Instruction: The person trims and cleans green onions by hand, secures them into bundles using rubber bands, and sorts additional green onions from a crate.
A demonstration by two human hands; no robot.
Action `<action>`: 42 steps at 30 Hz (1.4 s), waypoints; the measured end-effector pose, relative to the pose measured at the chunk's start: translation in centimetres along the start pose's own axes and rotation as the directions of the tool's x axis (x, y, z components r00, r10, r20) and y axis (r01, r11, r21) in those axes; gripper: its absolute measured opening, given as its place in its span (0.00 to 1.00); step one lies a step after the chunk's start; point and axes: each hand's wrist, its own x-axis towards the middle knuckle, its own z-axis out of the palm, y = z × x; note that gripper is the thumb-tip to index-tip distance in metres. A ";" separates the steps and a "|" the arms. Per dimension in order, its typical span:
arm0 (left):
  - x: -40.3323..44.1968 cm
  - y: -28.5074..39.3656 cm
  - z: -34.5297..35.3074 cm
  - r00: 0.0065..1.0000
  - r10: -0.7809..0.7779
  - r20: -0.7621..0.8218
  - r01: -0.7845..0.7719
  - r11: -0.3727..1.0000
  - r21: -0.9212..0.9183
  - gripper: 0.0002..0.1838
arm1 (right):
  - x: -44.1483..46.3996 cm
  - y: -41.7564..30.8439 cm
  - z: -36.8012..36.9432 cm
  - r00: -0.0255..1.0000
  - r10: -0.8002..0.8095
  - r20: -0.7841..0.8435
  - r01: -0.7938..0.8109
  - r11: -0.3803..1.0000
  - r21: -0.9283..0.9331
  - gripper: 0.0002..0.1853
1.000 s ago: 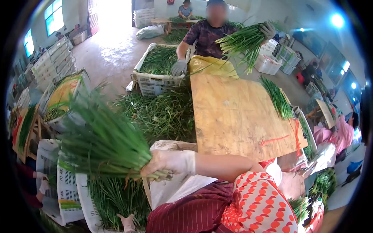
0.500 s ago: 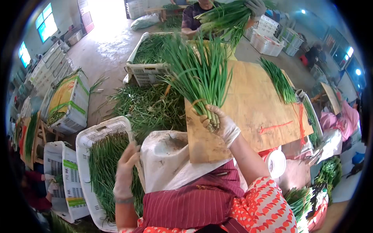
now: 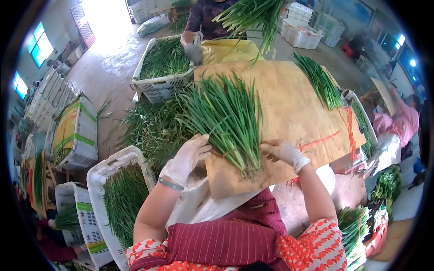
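Observation:
A loose bunch of garlic chives lies on the wooden board, leaf tips pointing away from me and the pale root ends near the front edge. My left hand, in a thin white glove, is at the bunch's left side with fingers stretched toward the stems; its fingertips seem to touch the leaves. On the other side, my gloved right hand is open, fingers reaching to the stems' right edge. Neither hand is wrapped round the bunch. A second bunch of chives rests at the board's far right.
Red ties hang over the board's right side. To my left stands a white crate of chives; a loose heap of leaves lies beyond it. Across the board, a co-worker handles chives beside another filled crate.
The chives bunch, held up in my right hand before, now lies on the board, let go by that hand. My left hand has come up from the crate to the bunch's left side.

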 end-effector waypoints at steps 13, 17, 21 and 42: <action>3.6 0.9 -1.8 0.995 -0.072 -0.064 0.054 0.967 -0.249 0.44 | 13.5 -6.1 3.8 0.991 -0.062 0.121 0.057 0.997 0.049 0.34; 4.6 1.6 -0.4 0.968 -0.155 -0.199 0.083 0.940 -0.331 0.30 | 15.5 -8.9 10.4 0.970 -0.144 0.194 0.171 0.977 -0.127 0.38; 3.3 1.3 -2.2 0.959 0.101 -0.266 -0.194 0.916 -0.350 0.18 | 13.6 -10.6 12.4 0.943 -0.240 0.230 0.246 0.969 0.000 0.40; -2.2 10.5 12.0 0.752 0.538 0.381 -0.636 0.744 0.204 0.26 | 3.0 -12.4 1.8 0.692 -0.681 -0.239 0.711 0.589 0.384 0.42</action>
